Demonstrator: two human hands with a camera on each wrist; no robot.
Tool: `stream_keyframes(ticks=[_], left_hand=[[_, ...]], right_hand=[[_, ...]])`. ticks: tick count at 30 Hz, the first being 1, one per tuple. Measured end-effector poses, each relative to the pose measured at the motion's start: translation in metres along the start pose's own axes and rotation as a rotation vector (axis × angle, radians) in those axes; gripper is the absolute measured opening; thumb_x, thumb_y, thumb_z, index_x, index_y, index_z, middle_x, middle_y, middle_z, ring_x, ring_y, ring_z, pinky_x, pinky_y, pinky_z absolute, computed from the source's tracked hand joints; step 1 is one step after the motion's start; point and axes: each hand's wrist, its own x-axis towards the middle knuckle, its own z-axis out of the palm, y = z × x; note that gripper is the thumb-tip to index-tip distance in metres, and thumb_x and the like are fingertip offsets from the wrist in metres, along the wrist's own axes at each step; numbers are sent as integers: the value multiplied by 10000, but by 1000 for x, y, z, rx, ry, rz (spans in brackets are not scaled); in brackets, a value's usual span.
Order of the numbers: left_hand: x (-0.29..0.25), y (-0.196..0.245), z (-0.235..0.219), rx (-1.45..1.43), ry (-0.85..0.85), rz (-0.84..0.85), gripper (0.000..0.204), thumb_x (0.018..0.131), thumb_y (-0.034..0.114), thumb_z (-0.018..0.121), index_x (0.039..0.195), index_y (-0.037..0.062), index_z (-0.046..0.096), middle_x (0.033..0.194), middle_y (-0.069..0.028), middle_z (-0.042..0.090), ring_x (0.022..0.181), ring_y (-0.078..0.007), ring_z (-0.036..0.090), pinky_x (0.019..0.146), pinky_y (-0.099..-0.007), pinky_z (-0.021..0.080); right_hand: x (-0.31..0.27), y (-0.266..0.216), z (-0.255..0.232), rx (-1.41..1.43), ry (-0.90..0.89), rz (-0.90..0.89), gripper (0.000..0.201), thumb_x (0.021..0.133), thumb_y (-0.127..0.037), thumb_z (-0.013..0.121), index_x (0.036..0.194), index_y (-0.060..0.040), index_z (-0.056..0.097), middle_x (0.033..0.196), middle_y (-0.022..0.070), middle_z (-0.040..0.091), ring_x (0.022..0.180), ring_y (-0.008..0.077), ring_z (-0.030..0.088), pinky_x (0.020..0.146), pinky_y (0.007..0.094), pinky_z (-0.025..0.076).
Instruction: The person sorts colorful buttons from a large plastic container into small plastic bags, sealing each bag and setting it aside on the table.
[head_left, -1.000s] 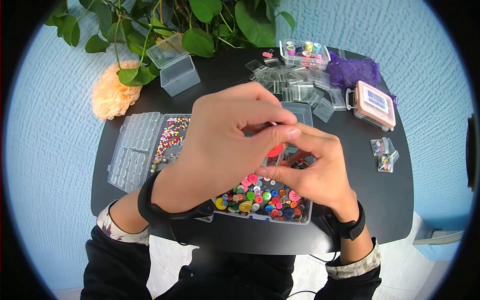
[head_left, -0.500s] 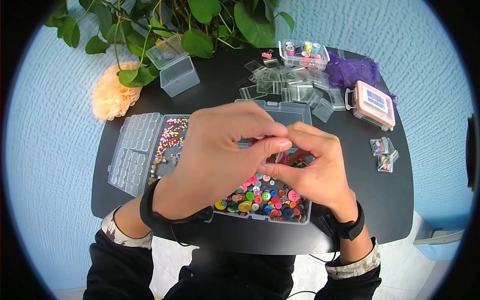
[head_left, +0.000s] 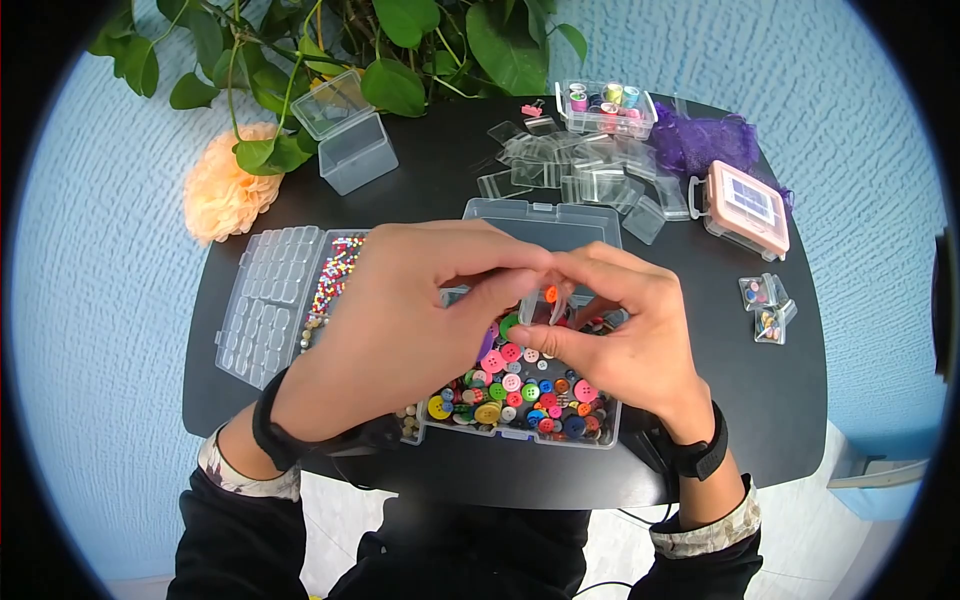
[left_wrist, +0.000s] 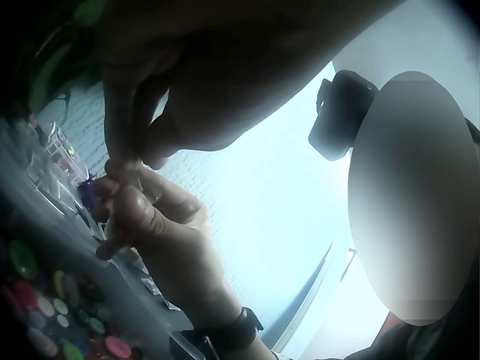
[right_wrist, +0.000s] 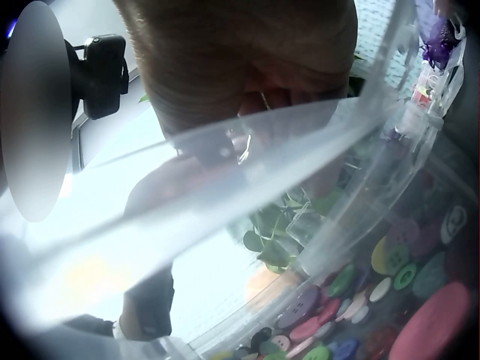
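Observation:
Both hands meet above a clear box (head_left: 515,434) of mixed buttons. In the head view, the right hand (head_left: 640,335) grips a small clear case (head_left: 530,306) between thumb and fingers, with an orange button (head_left: 551,294) showing in it. Thumb and forefinger of the left hand (head_left: 400,315) pinch at the case's upper edge, partly covering it. The left wrist view has the left hand (left_wrist: 180,90) above the right hand (left_wrist: 176,251), fingertips close together. A blurred clear surface (right_wrist: 225,180) crosses the right wrist view, with buttons (right_wrist: 431,322) below.
Left of the button box lies a divided bead box (head_left: 270,300). Behind are an open clear container (head_left: 358,155), loose clear cases (head_left: 590,165), a thread box (head_left: 650,115) and purple netting (head_left: 708,140). A pink-lidded box (head_left: 745,208) and small filled cases (head_left: 768,322) lie right.
The left hand has shifted left and slightly down, its fingertips lower by the case. More of the case and more buttons beneath are visible. The right hand has hardly moved.

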Motion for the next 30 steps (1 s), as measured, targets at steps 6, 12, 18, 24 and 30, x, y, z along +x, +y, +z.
stream_keyframes(ticks=[6,12,18,24,30], left_hand=[[-5,12,-7,-19,6,-38,224,937,-101,542,1098,-61,693,1065,-155,705,978,-182,687,831,-292,585],[-2,11,2,-227,12,-75,214,961,-71,528,1106,-60,686,1107,-158,694,976,-190,687,798,-299,608],[-7,-2,-15,85,15,-59,153,906,-28,630,1044,-42,693,1030,-144,699,896,-184,690,691,-298,585],[-24,-22,-16,445,-474,76,255,810,31,700,1064,9,687,1023,-129,664,897,-269,657,754,-345,540],[-24,-32,1,534,-621,231,450,757,41,717,1194,47,610,1142,-92,580,1049,-300,531,870,-399,482]], right_hand=[[-1,0,1,-14,-6,11,374,674,-65,867,1010,1,716,811,69,645,682,143,627,572,262,537],[-1,2,1,-11,-1,-7,358,677,-57,861,997,5,712,807,62,645,681,138,624,572,261,529],[-1,1,1,-19,8,2,376,672,-53,863,1009,10,710,813,63,655,706,129,634,572,252,531],[0,2,1,-20,27,0,390,667,-46,864,1023,9,712,823,58,663,723,120,639,576,246,535],[0,3,-2,-57,-2,10,457,665,-68,889,1078,19,714,921,87,702,798,138,679,608,238,566]])
